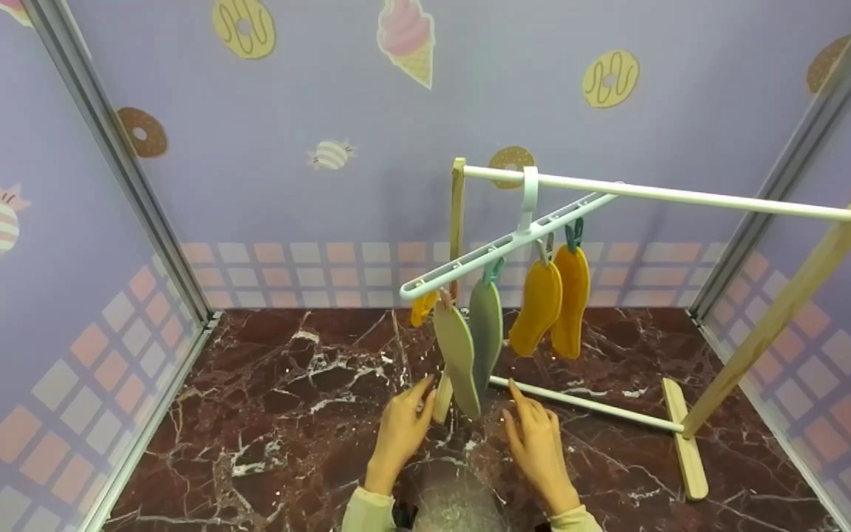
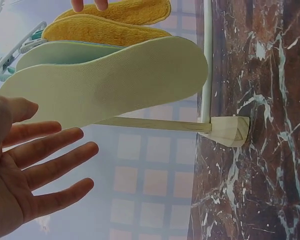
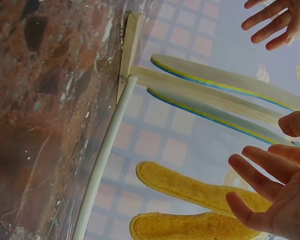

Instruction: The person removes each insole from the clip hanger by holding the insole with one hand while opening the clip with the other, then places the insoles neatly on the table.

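Observation:
A pale insole (image 1: 455, 358) and a grey-green insole (image 1: 484, 332) hang from clothespins on a white hanger (image 1: 462, 267). Two fuzzy yellow insoles (image 1: 538, 307) (image 1: 572, 303) hang farther along it. My left hand (image 1: 400, 425), fingers spread, is beside the pale insole's lower end; in the left wrist view its palm faces that insole (image 2: 115, 75) with nothing held. To the right of the paired insoles is my right hand (image 1: 540, 443), its fingers loosely extended and nothing in them. The right wrist view shows both pale insoles' edges between the hands, with blue and yellow layers.
The hanger hooks over the top rail (image 1: 677, 195) of a wooden rack, whose right post (image 1: 780, 318) slants up from a foot (image 1: 685, 443). A lower bar (image 1: 588, 403) crosses near the dark marble-patterned tabletop (image 1: 285, 443). An orange-yellow clip (image 1: 423, 307) hangs at the hanger's near end.

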`<state>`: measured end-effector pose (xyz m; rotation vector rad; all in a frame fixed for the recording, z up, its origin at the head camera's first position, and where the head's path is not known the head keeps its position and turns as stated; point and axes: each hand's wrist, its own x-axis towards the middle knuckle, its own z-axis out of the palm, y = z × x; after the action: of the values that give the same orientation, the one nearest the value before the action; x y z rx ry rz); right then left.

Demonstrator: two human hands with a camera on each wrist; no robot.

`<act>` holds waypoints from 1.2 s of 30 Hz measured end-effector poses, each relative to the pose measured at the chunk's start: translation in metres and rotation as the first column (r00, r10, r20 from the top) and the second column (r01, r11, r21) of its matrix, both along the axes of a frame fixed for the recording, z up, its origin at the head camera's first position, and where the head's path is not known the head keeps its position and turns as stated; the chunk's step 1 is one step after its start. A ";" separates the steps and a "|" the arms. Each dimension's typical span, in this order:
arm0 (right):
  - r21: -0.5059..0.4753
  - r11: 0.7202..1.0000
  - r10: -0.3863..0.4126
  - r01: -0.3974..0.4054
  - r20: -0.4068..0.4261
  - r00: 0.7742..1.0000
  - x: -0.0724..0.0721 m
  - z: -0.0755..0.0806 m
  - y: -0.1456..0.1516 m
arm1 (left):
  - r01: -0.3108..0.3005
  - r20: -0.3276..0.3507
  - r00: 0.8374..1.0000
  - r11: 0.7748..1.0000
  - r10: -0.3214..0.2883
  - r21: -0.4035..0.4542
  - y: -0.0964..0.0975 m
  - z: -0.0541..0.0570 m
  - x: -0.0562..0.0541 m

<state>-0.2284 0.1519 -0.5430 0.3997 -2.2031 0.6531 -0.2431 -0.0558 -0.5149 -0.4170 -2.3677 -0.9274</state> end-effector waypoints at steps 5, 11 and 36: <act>-0.015 1.000 0.001 -0.001 0.009 1.000 -0.002 0.004 0.000 | 0.002 0.004 1.000 1.000 -0.002 -0.002 0.002 0.006 -0.002; -0.068 0.997 0.042 -0.040 0.017 0.999 -0.004 0.006 -0.001 | 0.011 -0.028 1.000 1.000 -0.011 0.019 0.003 0.013 -0.005; -0.168 0.974 0.162 -0.152 0.045 0.986 -0.011 0.011 -0.016 | -0.032 -0.077 0.996 0.989 0.044 0.143 0.012 0.028 -0.011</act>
<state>-0.2391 0.1360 -0.5324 0.4781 -2.1673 0.9361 -0.2539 -0.0436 -0.4867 -0.3453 -2.2135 -1.0340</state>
